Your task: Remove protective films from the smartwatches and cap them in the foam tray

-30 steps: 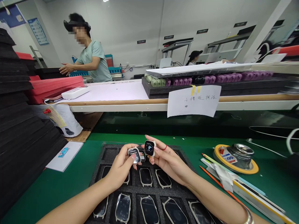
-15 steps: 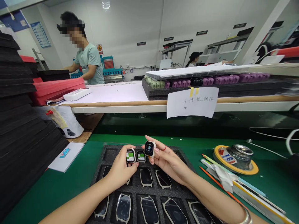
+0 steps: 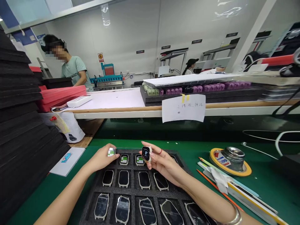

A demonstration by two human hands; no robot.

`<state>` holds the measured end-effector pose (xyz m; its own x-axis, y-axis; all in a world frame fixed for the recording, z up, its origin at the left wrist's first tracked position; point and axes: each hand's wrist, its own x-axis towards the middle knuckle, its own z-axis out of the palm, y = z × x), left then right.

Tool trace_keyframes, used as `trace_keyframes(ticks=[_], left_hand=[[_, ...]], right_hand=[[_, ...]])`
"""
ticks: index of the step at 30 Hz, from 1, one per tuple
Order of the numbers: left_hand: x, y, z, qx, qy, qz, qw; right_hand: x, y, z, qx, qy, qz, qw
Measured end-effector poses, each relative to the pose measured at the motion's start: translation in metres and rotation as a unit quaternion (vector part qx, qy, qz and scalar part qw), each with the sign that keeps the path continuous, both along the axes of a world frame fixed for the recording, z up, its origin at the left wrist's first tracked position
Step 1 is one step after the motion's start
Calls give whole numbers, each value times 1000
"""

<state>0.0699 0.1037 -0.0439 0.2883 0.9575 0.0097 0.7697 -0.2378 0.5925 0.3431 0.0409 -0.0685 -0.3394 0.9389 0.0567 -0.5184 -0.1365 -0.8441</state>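
Observation:
My left hand is closed on a small watch with a green and white screen, at the tray's back left corner. Between thumb and fingers, my right hand holds up another watch whose dark screen is lit with a small figure. Below both hands lies a black foam tray with rows of watch cases in its pockets. Two watches with green and white screens, one at left and one at right, sit in the back row; my right hand partly covers that row.
Black foam sheets are stacked at left, beside a white card. A tape roll, pens and strips lie at right. Behind is a shelf with a taped paper note. A person stands beyond it.
My left hand has moved left to the tray's back corner, where it holds a watch. The watch near its former place now sits uncovered in a pocket. My right hand still holds its watch.

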Motion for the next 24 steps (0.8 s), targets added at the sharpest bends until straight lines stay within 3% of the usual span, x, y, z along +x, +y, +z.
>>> trace_keyframes(ticks=[4,12,18,21,24], left_hand=[[-7,2,-1,-34,52,-23,998],[2,-4,-4,33,152,12,988],[13,-15,8,70,173,32,982],[21,-25,17,63,140,4,988],[33,-40,19,-3,92,-74,993]], right_hand=[[1,0,-1,11,6,-11,1000],[-1,4,-3,5,35,-15,999],[0,3,-2,-11,35,-9,999],[0,2,-1,-18,39,-2,999],[-1,1,1,-23,34,3,999]])
